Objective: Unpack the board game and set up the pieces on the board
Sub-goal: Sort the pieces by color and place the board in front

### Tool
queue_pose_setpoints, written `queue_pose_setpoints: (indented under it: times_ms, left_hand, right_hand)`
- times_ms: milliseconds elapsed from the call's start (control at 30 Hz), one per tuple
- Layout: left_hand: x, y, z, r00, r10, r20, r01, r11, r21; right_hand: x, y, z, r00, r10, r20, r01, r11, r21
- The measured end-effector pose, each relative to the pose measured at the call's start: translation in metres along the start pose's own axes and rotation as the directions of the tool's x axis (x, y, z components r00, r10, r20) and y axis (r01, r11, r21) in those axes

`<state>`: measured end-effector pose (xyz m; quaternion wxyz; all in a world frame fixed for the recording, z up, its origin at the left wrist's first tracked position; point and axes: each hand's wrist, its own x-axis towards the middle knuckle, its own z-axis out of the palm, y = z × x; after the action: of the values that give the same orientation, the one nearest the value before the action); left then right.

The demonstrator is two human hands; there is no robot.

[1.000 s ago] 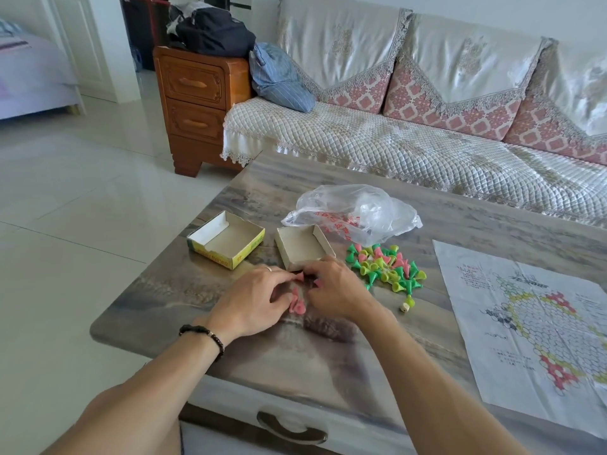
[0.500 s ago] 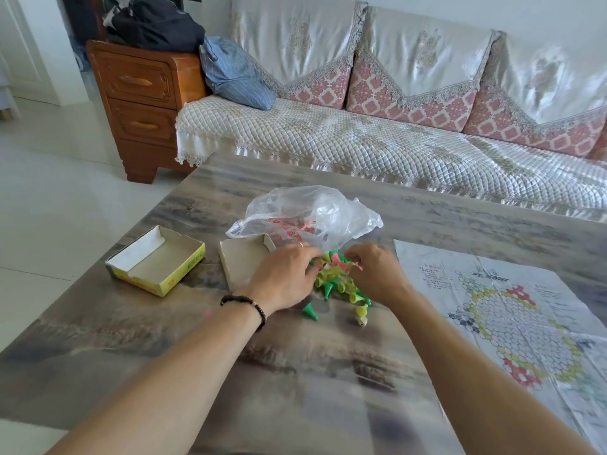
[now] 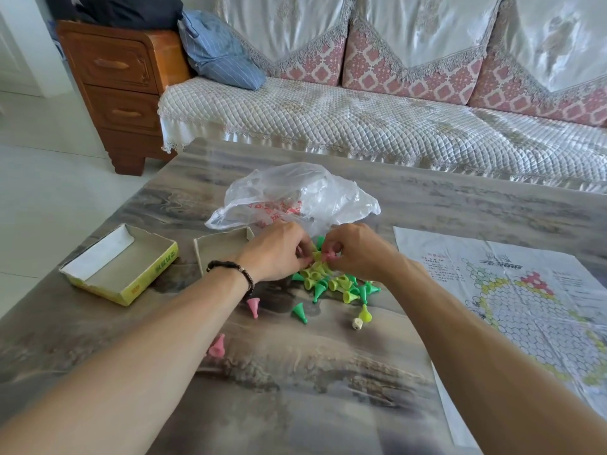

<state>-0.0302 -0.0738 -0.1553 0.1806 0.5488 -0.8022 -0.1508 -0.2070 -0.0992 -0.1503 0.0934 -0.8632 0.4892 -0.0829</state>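
A heap of green and yellow cone pieces [image 3: 331,284] lies mid-table. My left hand [image 3: 276,257] and my right hand [image 3: 358,254] meet over its far edge, fingers curled. My right hand pinches a pink piece [image 3: 329,256]. What my left fingertips hold is hidden. Two pink pieces lie apart near my left forearm, one [image 3: 253,306] by the wrist, another [image 3: 216,346] closer to me. A lone green piece [image 3: 300,312], a yellow one [image 3: 364,313] and a small die [image 3: 357,323] sit in front of the heap. The paper board [image 3: 525,307] lies unfolded to the right.
A crumpled plastic bag [image 3: 295,195] sits behind the hands. Two open box halves stand to the left, the yellow one [image 3: 121,264] and a plain one [image 3: 220,247]. A sofa [image 3: 377,123] runs behind the table, a wooden drawer chest [image 3: 118,90] at the far left.
Both hands moved from a spot near the table's front, where pink pieces lay, up to the heap. The right hand now pinches a pink piece. The camera swung right and closer.
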Motion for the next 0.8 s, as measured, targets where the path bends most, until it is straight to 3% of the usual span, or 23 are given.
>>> queue_pose_setpoints:
  times_ms: [367,567,800]
  left_hand:
    - [0.003,0.006,-0.008,0.990,-0.015,0.138,0.007,0.998,0.056]
    - [0.009,0.007,-0.011,0.981,-0.043,0.191,0.031,0.997,0.065]
    - [0.010,0.007,-0.011,0.988,-0.021,0.153,0.012,0.998,0.061]
  right_hand:
    - [-0.002,-0.002,0.002,0.998,0.065,-0.017,-0.065,0.998,-0.003]
    - [-0.009,-0.004,0.003,0.981,0.110,-0.157,-0.089,0.987,0.131]
    - [-0.021,-0.008,0.005,0.961,0.137,-0.240,-0.090,0.977,0.195]
